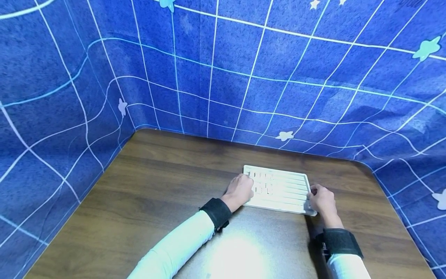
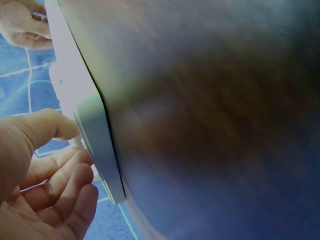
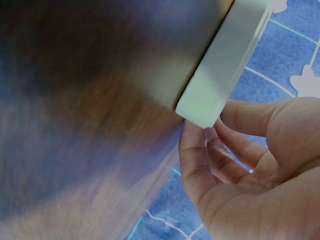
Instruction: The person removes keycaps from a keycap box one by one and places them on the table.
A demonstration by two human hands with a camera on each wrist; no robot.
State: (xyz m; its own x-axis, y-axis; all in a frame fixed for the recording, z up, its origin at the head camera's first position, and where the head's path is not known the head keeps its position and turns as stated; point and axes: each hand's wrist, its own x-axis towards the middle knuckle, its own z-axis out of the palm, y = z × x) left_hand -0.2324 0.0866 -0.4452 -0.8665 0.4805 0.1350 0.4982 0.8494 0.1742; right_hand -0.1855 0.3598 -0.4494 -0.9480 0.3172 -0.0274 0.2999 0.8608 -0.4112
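Note:
A white ribbed tray [image 1: 290, 182] lies flat on the wooden table, with long parallel grooves. Small light pieces [image 1: 259, 189] stand in two rows in its left half, too glare-washed to identify. My left hand [image 1: 240, 190] is at the tray's left end; in the left wrist view its thumb and fingers pinch a small whitish piece [image 2: 76, 142] beside the tray's side. My right hand [image 1: 323, 199] grips the tray's right end, with thumb and fingers around the corner in the right wrist view.
The brown wooden table [image 1: 167, 174] spreads around the tray, with a bright light patch in front. Blue grid-patterned cloth [image 1: 230, 77] with stars hangs behind and along both sides of it. Black bands [image 1: 216, 213] circle both wrists.

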